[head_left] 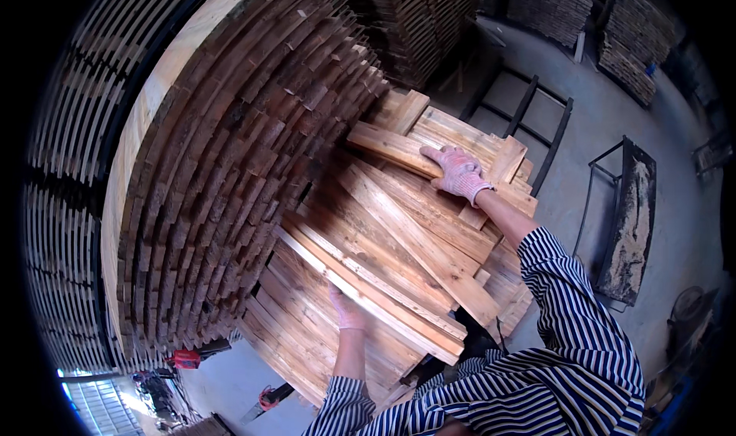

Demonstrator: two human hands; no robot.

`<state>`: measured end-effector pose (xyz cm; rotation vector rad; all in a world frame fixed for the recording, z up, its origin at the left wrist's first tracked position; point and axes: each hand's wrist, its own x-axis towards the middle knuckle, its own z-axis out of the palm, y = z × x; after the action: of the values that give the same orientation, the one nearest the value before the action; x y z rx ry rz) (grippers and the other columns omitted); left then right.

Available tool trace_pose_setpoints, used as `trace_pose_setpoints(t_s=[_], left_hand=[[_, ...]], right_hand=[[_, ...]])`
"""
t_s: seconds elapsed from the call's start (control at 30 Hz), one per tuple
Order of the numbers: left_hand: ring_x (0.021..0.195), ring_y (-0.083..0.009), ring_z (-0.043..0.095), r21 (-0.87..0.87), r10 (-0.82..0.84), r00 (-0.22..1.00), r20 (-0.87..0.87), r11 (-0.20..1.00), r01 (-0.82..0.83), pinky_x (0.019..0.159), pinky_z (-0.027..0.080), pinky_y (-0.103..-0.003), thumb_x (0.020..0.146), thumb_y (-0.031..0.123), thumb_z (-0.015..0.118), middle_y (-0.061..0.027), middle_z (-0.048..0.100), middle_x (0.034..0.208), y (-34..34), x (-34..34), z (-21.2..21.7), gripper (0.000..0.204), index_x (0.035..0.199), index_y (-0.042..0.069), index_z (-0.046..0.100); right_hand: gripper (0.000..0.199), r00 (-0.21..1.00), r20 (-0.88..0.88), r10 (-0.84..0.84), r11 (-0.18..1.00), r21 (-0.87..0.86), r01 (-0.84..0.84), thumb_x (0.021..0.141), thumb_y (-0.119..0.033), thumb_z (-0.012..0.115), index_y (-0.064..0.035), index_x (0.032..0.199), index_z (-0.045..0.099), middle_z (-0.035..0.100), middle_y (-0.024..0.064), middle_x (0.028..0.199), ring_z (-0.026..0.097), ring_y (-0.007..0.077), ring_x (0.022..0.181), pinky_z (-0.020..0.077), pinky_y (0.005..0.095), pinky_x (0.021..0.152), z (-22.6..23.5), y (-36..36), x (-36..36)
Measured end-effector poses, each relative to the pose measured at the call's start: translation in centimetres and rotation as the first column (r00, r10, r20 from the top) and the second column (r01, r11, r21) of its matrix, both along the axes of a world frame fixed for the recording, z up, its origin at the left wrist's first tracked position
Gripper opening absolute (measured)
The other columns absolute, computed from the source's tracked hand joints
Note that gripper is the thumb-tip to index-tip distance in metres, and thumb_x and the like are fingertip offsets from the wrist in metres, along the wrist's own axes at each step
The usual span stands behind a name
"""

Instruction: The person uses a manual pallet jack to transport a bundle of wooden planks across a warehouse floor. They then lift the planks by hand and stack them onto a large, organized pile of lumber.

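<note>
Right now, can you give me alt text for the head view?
A person in a striped shirt handles loose wooden boards: gloved right hand on top, left hand under one board's edge. A tall plank stack stands at left.

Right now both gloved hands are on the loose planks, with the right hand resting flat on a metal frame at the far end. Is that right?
Not quite. In the head view the right hand rests on a wooden plank at the far end, not the metal frame. The left hand is on the loose planks.

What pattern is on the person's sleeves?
Dark and white stripes on the sleeves, seen best in the head view.
</note>
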<state>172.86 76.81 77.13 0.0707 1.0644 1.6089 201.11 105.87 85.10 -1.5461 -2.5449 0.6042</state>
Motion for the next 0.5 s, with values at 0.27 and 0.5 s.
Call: trace_pose_setpoints(t_s=[0.27, 0.5], left_hand=[[0.134, -0.0260, 0.051, -0.178, 0.034, 0.990, -0.134, 0.982, -0.058, 0.117, 0.037, -0.044, 0.093, 0.063, 0.057, -0.0035, 0.059, 0.144, 0.9, 1.5, 3.4, 0.069, 0.142, 0.015, 0.060], [0.128, -0.0285, 0.055, -0.098, -0.070, 0.992, -0.101, 0.993, 0.060, 0.113, 0.042, -0.045, 0.092, 0.060, 0.061, -0.0056, 0.061, 0.139, 1.8, 1.6, 1.4, 0.070, 0.143, 0.013, 0.057]], right_hand=[[0.064, 0.998, -0.033, -0.056, 0.957, -0.288, 0.044, 0.085, -0.030, 0.067, -0.0250, 0.147, 0.053, 0.060, 0.0166, 0.121, 0.063, 0.0339, 0.109, 0.0548, 0.0473, 0.087, 1.3, 1.2, -1.6], [0.042, 0.998, 0.014, -0.053, 0.985, 0.164, 0.050, 0.099, -0.035, 0.053, -0.0085, 0.131, 0.055, 0.060, 0.0192, 0.123, 0.063, 0.0293, 0.100, 0.0561, 0.0460, 0.081, -6.4, 2.1, 0.6]])
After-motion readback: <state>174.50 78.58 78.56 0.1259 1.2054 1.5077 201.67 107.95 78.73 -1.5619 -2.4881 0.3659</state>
